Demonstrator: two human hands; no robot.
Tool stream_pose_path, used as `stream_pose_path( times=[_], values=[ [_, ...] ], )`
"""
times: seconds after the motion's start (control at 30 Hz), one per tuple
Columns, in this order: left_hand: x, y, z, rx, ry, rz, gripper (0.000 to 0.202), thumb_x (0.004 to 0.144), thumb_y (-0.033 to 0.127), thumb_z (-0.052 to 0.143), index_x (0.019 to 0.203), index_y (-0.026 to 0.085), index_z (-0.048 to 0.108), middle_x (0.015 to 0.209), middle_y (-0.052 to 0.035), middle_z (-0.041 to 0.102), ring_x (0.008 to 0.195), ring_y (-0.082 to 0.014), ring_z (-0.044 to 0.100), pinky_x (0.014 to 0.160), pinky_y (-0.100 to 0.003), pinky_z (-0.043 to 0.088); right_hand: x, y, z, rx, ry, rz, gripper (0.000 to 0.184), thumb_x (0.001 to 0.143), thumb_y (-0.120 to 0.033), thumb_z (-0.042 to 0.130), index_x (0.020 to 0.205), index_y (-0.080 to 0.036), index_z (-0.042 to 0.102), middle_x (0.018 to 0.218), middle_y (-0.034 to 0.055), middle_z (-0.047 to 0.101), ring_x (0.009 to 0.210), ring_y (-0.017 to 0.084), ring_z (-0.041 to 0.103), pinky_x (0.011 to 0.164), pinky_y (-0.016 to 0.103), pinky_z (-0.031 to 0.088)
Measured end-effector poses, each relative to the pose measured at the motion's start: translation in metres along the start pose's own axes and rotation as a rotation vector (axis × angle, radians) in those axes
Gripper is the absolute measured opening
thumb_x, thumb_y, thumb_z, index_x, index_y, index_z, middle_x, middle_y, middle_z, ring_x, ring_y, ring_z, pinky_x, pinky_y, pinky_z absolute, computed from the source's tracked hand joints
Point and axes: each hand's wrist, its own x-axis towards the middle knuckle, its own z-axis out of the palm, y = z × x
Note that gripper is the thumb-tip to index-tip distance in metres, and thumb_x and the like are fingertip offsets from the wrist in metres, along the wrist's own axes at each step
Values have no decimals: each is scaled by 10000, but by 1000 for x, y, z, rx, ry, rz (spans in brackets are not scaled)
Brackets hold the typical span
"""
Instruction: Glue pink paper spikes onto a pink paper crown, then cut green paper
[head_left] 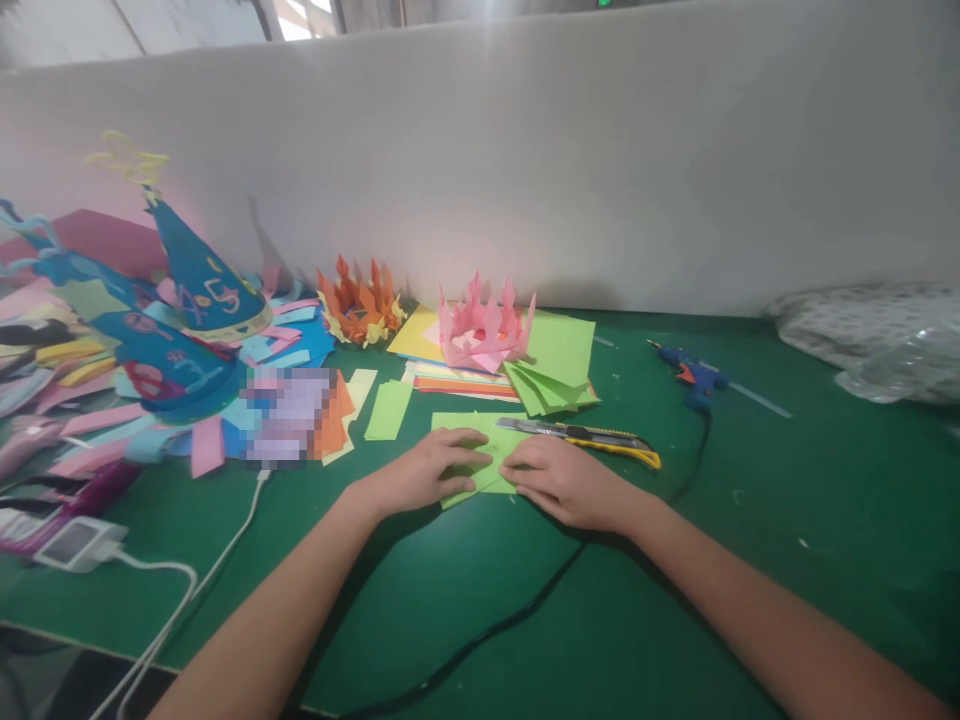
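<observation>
In the head view a light green sheet of paper (487,422) lies on the green table, with a smaller green piece angled at its lower left corner. My left hand (427,468) rests on its left part, fingers slightly apart and touching the paper. On the right side, my right hand (574,482) has its fingers drawn together, pinching at the paper near its middle. A yellow utility knife (611,440), its blade side pointing left, lies just behind my right hand, partly across the sheet. The paper under my fingers is hidden.
Behind the sheet stand a pink paper crown (486,325) on stacked coloured paper and an orange crown (362,305). Blue cone hats (202,265) and paper strips crowd the left. A blue glue gun (697,375) lies right, its black cord (517,625) crossing the table. White cables (244,530) run front left.
</observation>
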Motion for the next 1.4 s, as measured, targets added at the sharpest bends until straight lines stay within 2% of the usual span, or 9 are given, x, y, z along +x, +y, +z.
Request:
stream_pose_path(
  times=[0.17,0.43,0.63,0.8,0.93,1.13,1.23,1.4],
  values=[
    [1,-2,0,-2,-1,21,353,843,262,536,1195,244,558,1307,-96,470,1198,-229,431,1005,-394,350,3,-4,3,-13,-39,-28,278,917,-207,393,1083,-112,596,955,132,627,951,217,522,855,398,422],
    [0,-3,-1,10,-47,18,402,860,142,428,1233,253,527,1341,-81,432,1234,-217,390,1024,-382,341,20,-15,11,38,-68,-111,278,925,-209,383,1076,-99,589,961,125,622,956,206,504,853,360,420],
    [3,-4,-2,-14,-36,27,354,860,139,421,1164,221,582,1313,-94,455,1210,-223,420,1012,-374,359,30,-23,15,63,-100,-138,273,914,-224,417,1096,-114,588,956,115,621,953,196,486,863,358,413],
    [4,-5,-3,-18,-41,42,353,880,196,424,1205,236,556,1312,-93,452,1188,-218,441,1002,-368,369,36,-33,20,66,-102,-154,297,914,-238,422,1137,-120,579,1063,99,616,1078,222,447,943,377,359],
    [3,-6,-2,-1,-24,42,370,871,190,440,1219,259,546,1317,-82,450,1192,-222,435,1004,-374,364,39,-38,24,69,-108,-159,310,920,-241,408,1162,-127,565,1099,85,609,1071,227,462,949,379,351],
    [2,-6,-1,-7,-33,37,367,873,170,424,1205,251,556,1317,-84,457,1203,-220,424,1014,-384,352,29,-30,18,113,-64,-62,292,918,-209,381,1079,-129,611,1013,109,631,991,206,507,892,363,402],
    [2,-5,-1,-7,-44,16,387,857,145,437,1205,264,555,1330,-74,446,1220,-221,407,1015,-392,348,18,-19,9,81,-44,36,301,918,-192,361,1000,-131,643,942,116,629,911,202,525,820,358,430],
    [1,-1,-2,-14,-44,-23,393,848,158,458,1215,269,547,1344,-65,437,1225,-225,400,1016,-395,343,-5,-5,-3,38,12,114,292,907,-180,364,968,-146,648,916,110,616,888,201,526,812,373,421]
  ],
)
